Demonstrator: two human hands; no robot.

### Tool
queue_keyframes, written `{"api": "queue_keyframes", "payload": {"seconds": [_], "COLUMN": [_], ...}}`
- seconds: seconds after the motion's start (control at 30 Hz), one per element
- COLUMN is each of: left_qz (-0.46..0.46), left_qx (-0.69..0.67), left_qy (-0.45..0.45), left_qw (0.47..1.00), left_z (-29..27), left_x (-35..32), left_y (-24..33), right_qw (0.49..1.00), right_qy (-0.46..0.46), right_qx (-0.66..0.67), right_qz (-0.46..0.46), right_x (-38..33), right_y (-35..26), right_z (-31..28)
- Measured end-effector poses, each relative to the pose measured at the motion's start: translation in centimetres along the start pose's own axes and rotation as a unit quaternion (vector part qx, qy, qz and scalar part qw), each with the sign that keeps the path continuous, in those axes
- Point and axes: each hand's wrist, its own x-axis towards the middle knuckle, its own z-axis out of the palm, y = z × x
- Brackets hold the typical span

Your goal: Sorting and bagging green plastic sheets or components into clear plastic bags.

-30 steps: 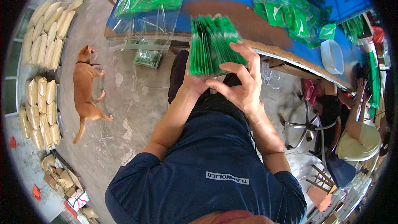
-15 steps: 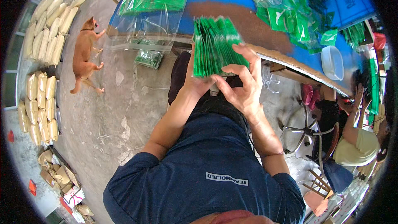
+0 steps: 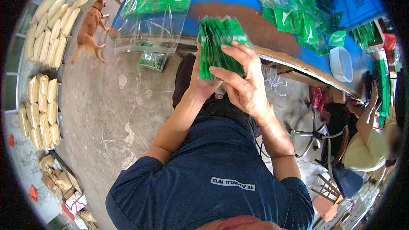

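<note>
The left hand [image 3: 203,87] is cupping the stack of green packets [image 3: 211,47] up by the near edge of the table [image 3: 226,9], maybe so the thin packets are staying together. The right hand [image 3: 246,79] is touching them with spread fingers; I cannot tell if it is pinching any. Farther off, a clear bag [image 3: 164,25] is hanging over the near left corner.
</note>
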Motion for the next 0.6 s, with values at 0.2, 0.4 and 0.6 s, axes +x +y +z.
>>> {"api": "queue_keyframes", "payload": {"seconds": [0.2, 0.4, 0.6], "left_qz": [-0.008, 0.004, -0.008], "left_qx": [-0.019, 0.011, -0.029], "left_qy": [0.003, -0.005, -0.038], "left_qw": [1.0, 1.0, 0.999], "left_z": [0.6, 0.2, -0.3], "left_x": [-0.3, -0.3, -0.2], "left_y": [0.3, 0.1, 0.0], "right_qw": [0.997, 0.996, 0.996], "right_qy": [-0.003, 0.044, 0.046], "right_qx": [0.038, 0.032, 0.037], "right_qz": [0.063, 0.068, 0.071], "right_x": [0.6, -0.1, -0.6], "right_y": [-1.0, -0.5, -0.3], "right_z": [-0.8, 0.5, 0.4]}}
